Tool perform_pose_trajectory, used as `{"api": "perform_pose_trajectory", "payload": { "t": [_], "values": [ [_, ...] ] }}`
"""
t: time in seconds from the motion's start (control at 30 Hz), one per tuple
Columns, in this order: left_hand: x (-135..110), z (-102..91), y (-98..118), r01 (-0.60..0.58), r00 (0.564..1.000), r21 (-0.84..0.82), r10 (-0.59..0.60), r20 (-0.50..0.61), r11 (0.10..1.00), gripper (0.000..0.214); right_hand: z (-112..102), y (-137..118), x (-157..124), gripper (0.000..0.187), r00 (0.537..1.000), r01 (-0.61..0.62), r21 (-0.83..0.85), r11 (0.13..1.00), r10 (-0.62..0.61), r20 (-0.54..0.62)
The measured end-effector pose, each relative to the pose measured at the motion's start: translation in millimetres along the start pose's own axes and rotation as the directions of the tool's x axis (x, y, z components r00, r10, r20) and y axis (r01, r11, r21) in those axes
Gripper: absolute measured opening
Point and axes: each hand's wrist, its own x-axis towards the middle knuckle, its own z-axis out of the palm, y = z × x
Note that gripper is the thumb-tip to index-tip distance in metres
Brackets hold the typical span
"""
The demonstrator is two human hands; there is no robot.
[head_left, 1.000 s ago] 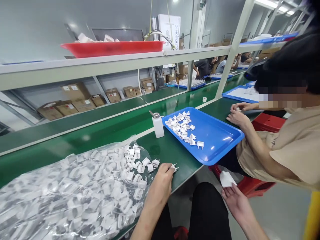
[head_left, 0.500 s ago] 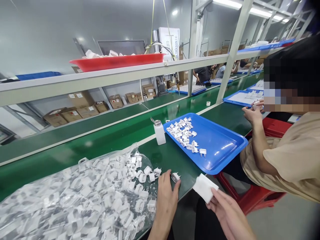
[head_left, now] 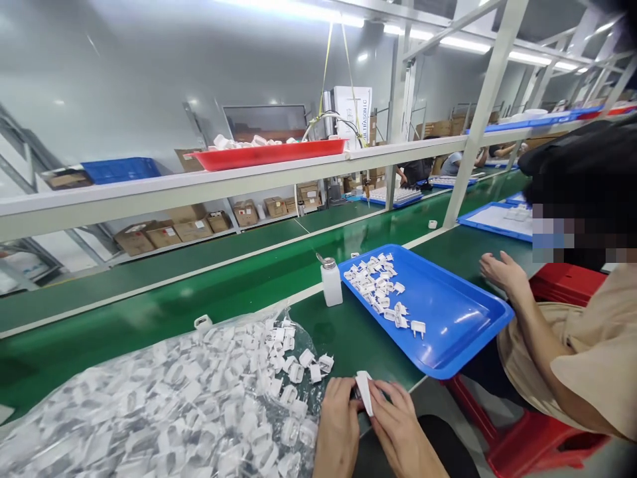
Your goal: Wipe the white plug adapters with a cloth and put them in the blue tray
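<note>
My left hand is closed at the table's front edge around a white charger plug, which my fingers now mostly hide. My right hand pinches a folded white cloth, seen nearly edge-on. Both hands are close together, and the cloth is up against the left fingers; whether it touches the plug I cannot tell. Just left of them lies a clear plastic bag spread with many white plug housings. Several loose plugs sit at its right edge.
A blue tray holds white plugs along its left side. A white pump bottle stands beside it. A co-worker sits at the right near a red stool. Overhead, a shelf carries a red tray.
My right hand has brought the cloth left to my left hand, turning it edge-on. The plug has become mostly hidden. The view has tilted up, and the co-worker's hands have shifted.
</note>
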Motion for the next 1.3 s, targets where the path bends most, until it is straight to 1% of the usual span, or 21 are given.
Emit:
{"api": "perform_pose_trajectory", "payload": {
  "t": [0.07, 0.13, 0.2, 0.27, 0.4, 0.5, 0.63, 0.73, 0.83, 0.93, 1.0, 1.03, 1.07, 1.1, 1.13, 1.17, 1.2, 1.23, 1.27, 1.3],
  "values": [
    [-1, 0.9, 0, -0.006, 1.0, -0.011, 0.006, -0.016, 1.0, 0.039, 1, 5, -7, 0.064, 0.996, 0.089, -0.072, 0.993, -0.088, 0.015],
    [-2, 2.0, -3, -0.013, 1.0, -0.022, 0.012, -0.024, 1.0, 0.04, -1, 9, -12, 0.068, 0.988, 0.152, -0.127, 0.98, -0.147, 0.042],
    [-3, 2.7, -5, -0.023, 1.0, -0.033, 0.023, -0.022, 0.999, 0.041, -4, 11, -14, 0.07, 0.982, 0.185, -0.164, 0.969, -0.174, 0.078],
    [-3, 2.5, -7, -0.034, 0.999, -0.044, 0.033, -0.017, 0.998, 0.044, -6, 11, -14, 0.069, 0.98, 0.184, -0.186, 0.965, -0.166, 0.111],
    [-4, 0.0, -6, -0.039, 0.999, -0.063, 0.038, -0.015, 0.997, 0.043, -5, 8, -6, 0.057, 0.987, 0.11, -0.19, 0.976, -0.086, 0.132],
    [-5, -0.6, -3, -0.042, 0.999, -0.08, 0.041, -0.021, 0.996, 0.041, -3, 7, 9, 0.051, 0.991, 0.044, -0.162, 0.986, -0.023, 0.13],
    [-9, 4.7, -4, -0.036, 0.998, -0.088, 0.031, -0.061, 0.995, 0.041, -3, 10, 31, 0.045, 0.987, -0.013, -0.098, 0.995, 0.029, 0.161],
    [-12, 10.2, -5, -0.021, 0.995, -0.087, 0.012, -0.097, 0.996, 0.044, -7, 9, 37, 0.044, 0.978, -0.041, -0.029, 0.999, 0.046, 0.201],
    [-13, 12.6, -5, -0.003, 0.993, -0.098, -0.008, -0.115, 0.995, 0.043, -11, 4, 27, 0.045, 0.974, -0.092, 0.037, 0.995, 0.082, 0.213],
    [-12, 11.3, -5, 0.006, 0.993, -0.139, -0.022, -0.117, 0.99, 0.045, -16, 2, 7, 0.041, 0.968, -0.152, 0.106, 0.983, 0.126, 0.219],
    [-11, 8.9, -5, 0.017, 0.992, -0.172, -0.038, -0.118, 0.985, 0.047, -21, 4, -8, 0.036, 0.962, -0.222, 0.151, 0.963, 0.191, 0.194],
    [-10, 7.3, -4, 0.029, 0.992, -0.187, -0.052, -0.119, 0.982, 0.047, -24, 7, -14, 0.035, 0.955, -0.279, 0.168, 0.946, 0.254, 0.155],
    [-9, 5.4, -3, 0.044, 0.991, -0.203, -0.069, -0.119, 0.978, 0.045, -27, 10, -20, 0.037, 0.936, -0.351, 0.185, 0.918, 0.339, 0.095],
    [-9, 3.3, -1, 0.064, 0.989, -0.222, -0.091, -0.115, 0.973, 0.043, -31, 14, -26, 0.041, 0.899, -0.432, 0.207, 0.878, 0.437, 0.023],
    [-9, 1.1, 3, 0.084, 0.988, -0.244, -0.113, -0.106, 0.966, 0.041, -34, 18, -30, 0.047, 0.843, -0.512, 0.239, 0.825, 0.536, -0.047],
    [-10, -1.2, 7, 0.101, 0.987, -0.266, -0.129, -0.091, 0.959, 0.04, -38, 21, -34, 0.053, 0.775, -0.579, 0.284, 0.764, 0.624, -0.101],
    [-11, -3.3, 13, 0.113, 0.988, -0.304, -0.139, -0.065, 0.946, 0.039, -41, 22, -37, 0.057, 0.708, -0.625, 0.339, 0.703, 0.694, -0.133],
    [-13, -5.3, 19, 0.119, 0.99, -0.364, -0.14, -0.031, 0.924, 0.037, -44, 23, -38, 0.059, 0.654, -0.648, 0.4, 0.648, 0.743, -0.145],
    [-16, -6.9, 26, 0.122, 0.991, -0.441, -0.135, 0.002, 0.889, 0.036, -47, 21, -39, 0.06, 0.617, -0.65, 0.463, 0.603, 0.774, -0.141],
    [-19, -8.1, 33, 0.119, 0.992, -0.523, -0.124, 0.025, 0.844, 0.036, -48, 17, -39, 0.058, 0.596, -0.636, 0.524, 0.566, 0.792, -0.132]
  ]
}}
